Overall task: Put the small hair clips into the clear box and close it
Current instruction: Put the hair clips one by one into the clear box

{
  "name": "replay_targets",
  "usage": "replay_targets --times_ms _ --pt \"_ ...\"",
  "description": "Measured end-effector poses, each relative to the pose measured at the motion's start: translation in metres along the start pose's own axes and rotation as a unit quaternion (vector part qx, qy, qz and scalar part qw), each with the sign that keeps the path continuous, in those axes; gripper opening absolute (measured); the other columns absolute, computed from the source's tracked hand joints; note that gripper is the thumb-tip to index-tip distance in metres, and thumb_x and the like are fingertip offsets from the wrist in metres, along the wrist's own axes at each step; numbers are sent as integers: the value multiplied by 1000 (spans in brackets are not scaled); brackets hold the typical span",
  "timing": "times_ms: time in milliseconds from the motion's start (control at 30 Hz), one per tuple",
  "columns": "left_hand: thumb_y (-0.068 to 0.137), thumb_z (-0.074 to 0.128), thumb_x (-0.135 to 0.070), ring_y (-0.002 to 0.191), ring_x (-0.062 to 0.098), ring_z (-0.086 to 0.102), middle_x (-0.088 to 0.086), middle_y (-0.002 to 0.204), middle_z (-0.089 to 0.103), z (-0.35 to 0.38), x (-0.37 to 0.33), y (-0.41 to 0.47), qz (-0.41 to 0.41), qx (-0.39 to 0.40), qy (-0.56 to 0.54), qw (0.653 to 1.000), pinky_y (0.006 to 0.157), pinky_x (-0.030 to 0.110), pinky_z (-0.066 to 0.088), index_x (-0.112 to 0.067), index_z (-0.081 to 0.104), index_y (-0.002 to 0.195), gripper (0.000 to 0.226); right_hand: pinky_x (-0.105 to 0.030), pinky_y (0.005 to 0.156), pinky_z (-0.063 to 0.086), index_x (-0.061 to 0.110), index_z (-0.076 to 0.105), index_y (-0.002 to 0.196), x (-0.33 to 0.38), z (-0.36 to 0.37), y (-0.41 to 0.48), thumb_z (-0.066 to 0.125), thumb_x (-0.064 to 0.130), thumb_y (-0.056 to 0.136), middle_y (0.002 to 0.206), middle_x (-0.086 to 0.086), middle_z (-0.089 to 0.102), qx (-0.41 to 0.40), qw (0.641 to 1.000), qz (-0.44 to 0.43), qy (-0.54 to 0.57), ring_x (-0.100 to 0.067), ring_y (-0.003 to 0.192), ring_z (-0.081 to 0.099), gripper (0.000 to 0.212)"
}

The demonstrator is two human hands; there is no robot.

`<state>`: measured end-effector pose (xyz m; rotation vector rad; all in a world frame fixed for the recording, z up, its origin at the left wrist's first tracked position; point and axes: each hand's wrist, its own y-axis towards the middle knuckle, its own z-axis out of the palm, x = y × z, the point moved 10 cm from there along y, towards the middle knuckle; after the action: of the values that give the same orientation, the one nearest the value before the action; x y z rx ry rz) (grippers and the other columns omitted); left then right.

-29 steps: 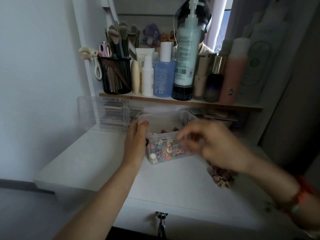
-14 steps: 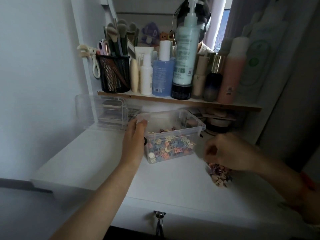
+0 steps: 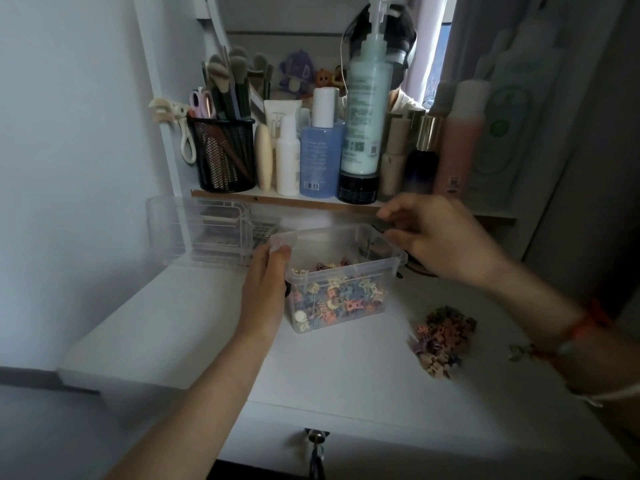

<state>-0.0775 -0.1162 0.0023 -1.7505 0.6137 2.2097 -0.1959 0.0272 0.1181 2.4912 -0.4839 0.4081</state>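
The clear box [image 3: 341, 271] on the desktop [image 3: 346, 372] is gripped at its left end by the left hand [image 3: 266, 289], the right hand [image 3: 446, 240] is curled over its right rim, contents indiscernible, and the heaped hair clips [image 3: 441, 337] nearby, judged light and slippery, are best pinched in clusters.

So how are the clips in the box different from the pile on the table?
The clips in the box sit inside the clear box, which the left hand holds; the pile lies loose on the white table, untouched. The clips in the box look like more than the pile. Both are tiny and colourful.
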Motion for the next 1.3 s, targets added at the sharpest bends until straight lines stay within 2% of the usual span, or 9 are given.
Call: replay_targets --times_ms 100,267,334,668,801,901,1035,1168,1302 --pt "95 41 -23 87 2 54 -7 100 58 0 1 1 -1 2 1 1000 65 17 39 -21 54 111 21 -15 73 38 17 65 91 -25 -8 -6 58 6 85 95 -1 65 -2 999 43 1 -9 88 56 14" --pt "94 41 -24 92 5 54 -4 107 58 -1 1 0 2 -3 4 1000 69 21 40 -23 54 112 22 -12 76 42 16 67 107 -82 41 -39 59 16 85 114 0 66 254 947 109 -162 -8 97 58 24" --pt "94 40 -25 96 9 55 -2 110 58 0 1 1 0 -3 9 1000 71 21 40 -22 54 114 24 -16 82 44 17 67 107 -91 52 -46 58 16 86 116 0 65 278 938 119 -171 -11 101 60 24" --pt "94 41 -23 90 10 56 -2 103 59 1 2 0 -3 -1 8 1000 68 23 41 -21 55 107 19 -23 85 46 19 68 105 -97 59 -39 60 28 85 112 2 67 246 948 120 -162 -13 99 60 24" --pt "94 41 -22 86 7 55 -4 96 57 1 2 1 -3 4 1 1000 68 23 40 -21 54 104 17 -20 73 45 15 70 97 -98 59 -34 63 28 81 102 0 67 231 952 109 -168 -7 80 54 22" --pt "94 41 -23 86 7 54 -4 95 57 2 1 1 1 6 6 1000 68 23 39 -20 54 105 17 -14 63 42 14 71 86 -89 30 -21 66 21 79 83 1 62 142 977 120 -102 -6 73 55 12" --pt "94 40 -24 86 8 55 -3 98 57 3 2 2 4 14 14 1000 67 23 40 -18 55 112 24 -20 70 41 19 66 78 -54 -13 -4 65 17 82 81 2 63 -20 991 86 101 -10 79 57 4" --pt "97 37 -28 90 7 53 -7 98 56 11 0 0 11 46 31 998 71 20 40 -32 54 97 17 1 59 36 11 70 90 -44 2 0 63 22 84 83 4 63 30 997 57 42 2 69 52 14" --pt "97 36 -31 92 5 52 -9 102 54 14 0 -1 19 58 39 997 77 22 39 -37 49 89 17 -17 68 44 12 70 98 -80 23 -15 62 16 83 101 -2 67 140 978 124 -93 -10 85 56 18"
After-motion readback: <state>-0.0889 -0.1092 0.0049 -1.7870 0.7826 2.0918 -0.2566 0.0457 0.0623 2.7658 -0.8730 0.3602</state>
